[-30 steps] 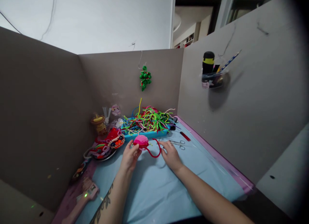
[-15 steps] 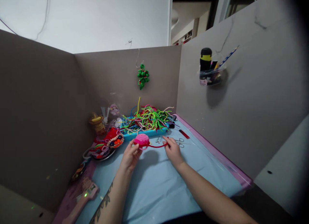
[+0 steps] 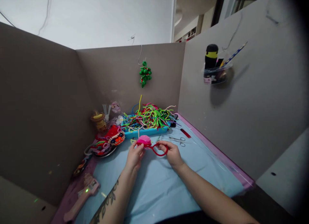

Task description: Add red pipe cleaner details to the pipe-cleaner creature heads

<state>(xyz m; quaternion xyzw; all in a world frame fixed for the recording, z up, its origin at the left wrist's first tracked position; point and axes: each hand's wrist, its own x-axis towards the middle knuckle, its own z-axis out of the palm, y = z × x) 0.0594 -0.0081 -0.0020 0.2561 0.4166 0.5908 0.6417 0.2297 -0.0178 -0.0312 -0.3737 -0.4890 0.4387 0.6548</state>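
Observation:
Between the thumb and fingers of my left hand (image 3: 135, 155) is a pink pipe-cleaner piece (image 3: 144, 140), rounded on top with a red lower edge. A red pipe cleaner (image 3: 161, 154) runs from that edge to the right and curves into a loop. My right hand (image 3: 171, 152) pinches this red strand near its end. Both hands are above the blue table cover, close together. The underside of the pink piece is hidden by my left fingers.
A blue tray (image 3: 149, 132) heaped with colourful pipe cleaners stands behind my hands. Scissors (image 3: 179, 141) and a red strip (image 3: 185, 133) lie to the right. At left are a plate of finished crafts (image 3: 105, 153) and a pink glue gun (image 3: 83, 198). Grey panels (image 3: 116, 75) enclose the table.
The red pipe cleaner went from stretched nearly straight to bent in a loop, as my right hand moved its end closer to the pink piece. The view shifted slightly.

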